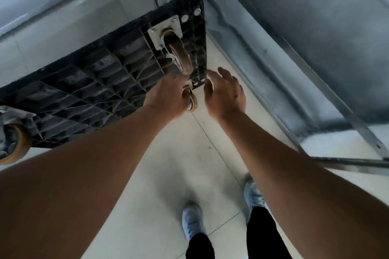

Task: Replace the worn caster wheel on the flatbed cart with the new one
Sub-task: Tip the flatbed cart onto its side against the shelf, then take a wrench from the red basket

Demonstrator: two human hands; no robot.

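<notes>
The black flatbed cart stands tipped on its side, its ribbed underside facing me. A caster with a brown wheel is bolted by a white plate near the cart's far corner. My left hand grips a second brown caster wheel at the cart's near corner. Just to the right of that corner, my right hand hovers with fingers spread and holds nothing. Another caster shows at the left edge.
Pale floor tiles lie below, with my two light shoes at the bottom. A grey metal frame or shelf rail runs diagonally on the right, close to the cart's edge.
</notes>
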